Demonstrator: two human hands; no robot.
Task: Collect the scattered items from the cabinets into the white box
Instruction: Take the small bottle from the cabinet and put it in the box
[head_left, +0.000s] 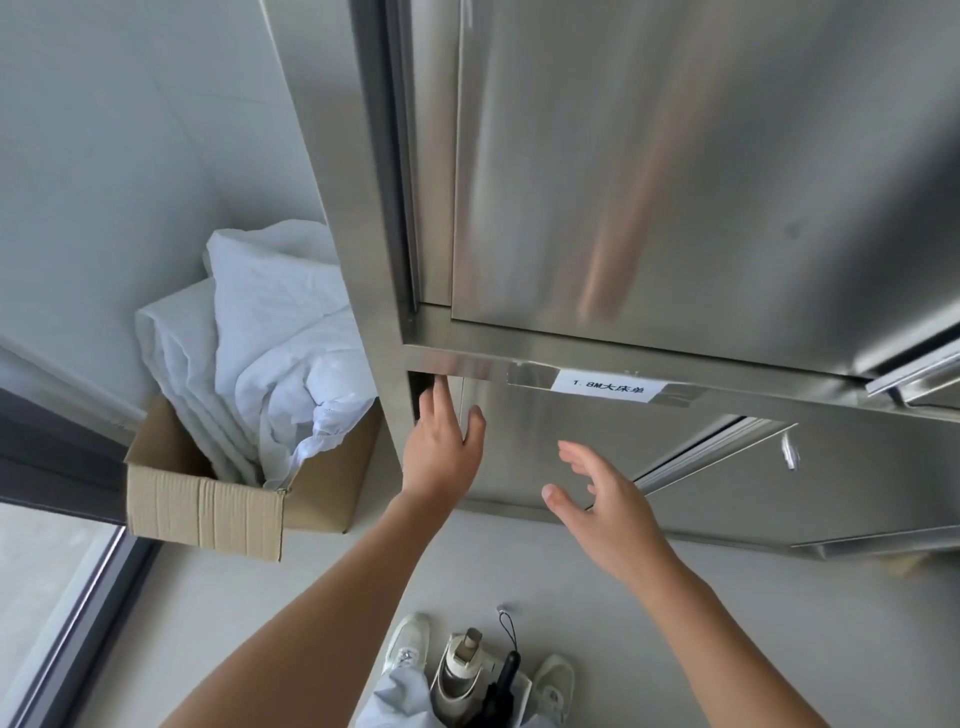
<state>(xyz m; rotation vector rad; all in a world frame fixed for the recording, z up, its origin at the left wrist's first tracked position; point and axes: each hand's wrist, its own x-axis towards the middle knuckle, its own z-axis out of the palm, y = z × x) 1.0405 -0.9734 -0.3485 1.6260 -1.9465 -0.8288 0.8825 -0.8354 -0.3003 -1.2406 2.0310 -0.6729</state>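
Your left hand (441, 441) reaches straight fingers (440, 400) into the dark gap (418, 395) beside the brushed steel lower cabinet door (524, 421), thumb on its face. Your right hand (608, 509) hovers released, fingers spread.

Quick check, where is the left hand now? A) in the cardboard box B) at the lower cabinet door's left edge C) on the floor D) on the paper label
B: the left hand reaches into the dark gap at the left edge of the lower cabinet door.

The pale, smooth floor (208, 623) carries an open brown cardboard box (208, 506) just beside the stainless-steel cabinet (675, 208). White sneakers (405, 647), partly hidden, apparently stand nearer.
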